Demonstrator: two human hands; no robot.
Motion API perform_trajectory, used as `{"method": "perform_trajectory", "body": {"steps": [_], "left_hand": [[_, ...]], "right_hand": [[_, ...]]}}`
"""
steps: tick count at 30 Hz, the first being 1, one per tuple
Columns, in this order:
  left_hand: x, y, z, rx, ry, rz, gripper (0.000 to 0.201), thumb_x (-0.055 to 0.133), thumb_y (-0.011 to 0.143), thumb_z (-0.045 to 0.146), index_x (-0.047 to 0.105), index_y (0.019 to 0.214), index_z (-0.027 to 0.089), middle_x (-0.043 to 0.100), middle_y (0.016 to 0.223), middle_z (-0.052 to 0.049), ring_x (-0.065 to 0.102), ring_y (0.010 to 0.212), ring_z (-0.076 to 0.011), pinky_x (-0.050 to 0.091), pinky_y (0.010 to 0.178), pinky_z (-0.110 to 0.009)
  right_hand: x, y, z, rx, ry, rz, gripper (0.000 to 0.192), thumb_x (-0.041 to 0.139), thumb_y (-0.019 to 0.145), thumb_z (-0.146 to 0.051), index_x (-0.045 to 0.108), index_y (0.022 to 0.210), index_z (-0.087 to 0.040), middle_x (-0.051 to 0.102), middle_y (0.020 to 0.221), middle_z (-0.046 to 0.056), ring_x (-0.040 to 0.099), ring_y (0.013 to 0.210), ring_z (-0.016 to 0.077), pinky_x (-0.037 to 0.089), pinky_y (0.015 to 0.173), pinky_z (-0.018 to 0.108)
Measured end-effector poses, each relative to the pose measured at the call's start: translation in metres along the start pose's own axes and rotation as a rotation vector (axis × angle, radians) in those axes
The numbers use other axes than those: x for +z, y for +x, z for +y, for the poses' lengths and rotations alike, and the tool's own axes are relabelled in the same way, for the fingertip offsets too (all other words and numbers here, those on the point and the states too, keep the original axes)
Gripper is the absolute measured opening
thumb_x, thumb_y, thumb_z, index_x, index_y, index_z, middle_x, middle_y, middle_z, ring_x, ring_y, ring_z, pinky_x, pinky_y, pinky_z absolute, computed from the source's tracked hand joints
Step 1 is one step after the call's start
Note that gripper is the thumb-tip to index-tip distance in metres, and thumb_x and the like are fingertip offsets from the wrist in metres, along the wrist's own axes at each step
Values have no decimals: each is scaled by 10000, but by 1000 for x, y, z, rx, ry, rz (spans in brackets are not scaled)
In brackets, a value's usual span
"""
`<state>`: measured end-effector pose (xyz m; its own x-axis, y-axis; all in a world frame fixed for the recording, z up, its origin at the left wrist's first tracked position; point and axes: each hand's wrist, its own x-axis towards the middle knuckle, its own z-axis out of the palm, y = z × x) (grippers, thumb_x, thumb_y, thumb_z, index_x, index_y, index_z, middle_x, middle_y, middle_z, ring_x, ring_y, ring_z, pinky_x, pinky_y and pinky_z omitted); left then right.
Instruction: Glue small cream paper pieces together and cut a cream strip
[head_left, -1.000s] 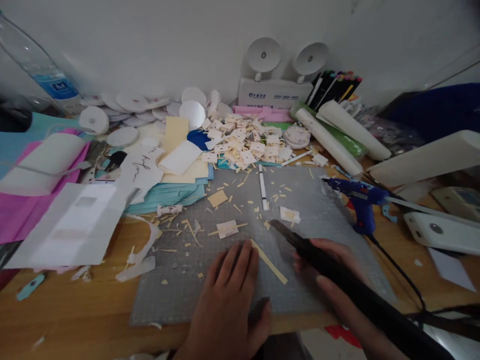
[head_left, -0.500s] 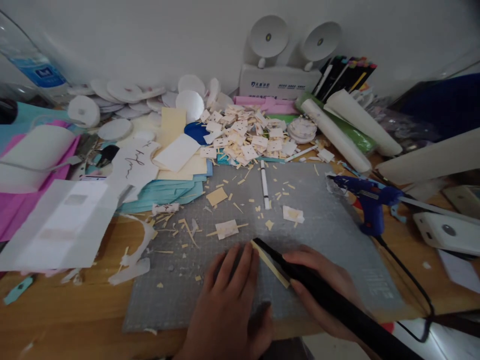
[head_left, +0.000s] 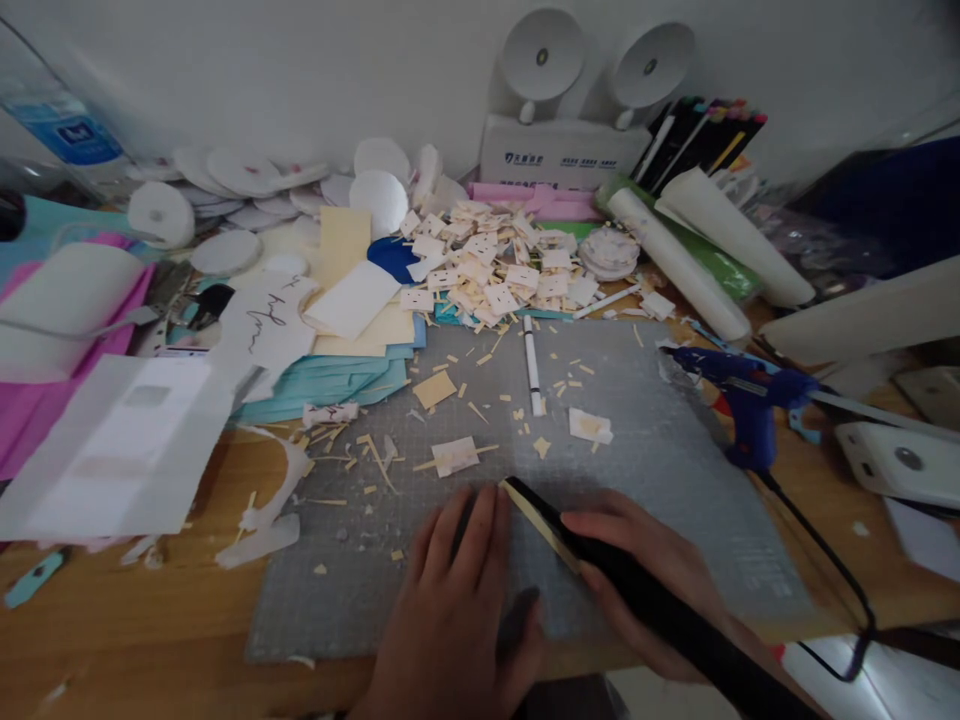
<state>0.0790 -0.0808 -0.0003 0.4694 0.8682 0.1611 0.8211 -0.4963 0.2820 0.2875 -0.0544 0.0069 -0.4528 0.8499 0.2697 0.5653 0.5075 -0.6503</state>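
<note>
My left hand [head_left: 457, 590] lies on the grey cutting mat [head_left: 660, 430], palm down with fingers stretched out. Its fingertips are beside the upper end of a narrow cream strip [head_left: 541, 525]. In my right hand [head_left: 652, 570] is a long black tool [head_left: 637, 590] with a tapered tip; its exact kind does not show. The tool's edge lies along the strip, its tip close to my left fingertips. Just beyond my hands is a small white card [head_left: 455, 457] with a cream stick protruding from both sides. A yellow card piece [head_left: 435, 390] lies farther back.
A blue glue gun [head_left: 750, 390] with its cable rests at right. Many small cards [head_left: 495, 265] are heaped at the back. A white marker [head_left: 532, 365] lies mid-mat among cream scraps. Turquoise sheets [head_left: 322, 388] and a white sheet [head_left: 112, 440] are at left.
The head view has shifted slightly. My right hand and the black tool keep nearly the same place along the strip, and my left hand stays flat on the mat.
</note>
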Motion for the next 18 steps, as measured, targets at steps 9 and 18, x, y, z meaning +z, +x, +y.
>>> {"method": "perform_trajectory", "body": {"steps": [9,18], "left_hand": [[2,4,6,-81,1,54,545,491,849,365,485,1322,94,528,1367,-57,418,1230,-266,296,983,-376],[3,8,12,-89,29,92,503,492,820,291,533,1271,73,583,1301,-66,453,1177,-270,310,958,-379]], "right_hand": [[3,-2,-8,-165,-196,30,483,499,758,-61,498,1215,-219,679,884,56,650,848,219,573,705,348],[2,-18,-7,-151,-267,-37,494,495,781,-81,455,1264,-180,662,952,92,628,913,252,568,757,395]]}}
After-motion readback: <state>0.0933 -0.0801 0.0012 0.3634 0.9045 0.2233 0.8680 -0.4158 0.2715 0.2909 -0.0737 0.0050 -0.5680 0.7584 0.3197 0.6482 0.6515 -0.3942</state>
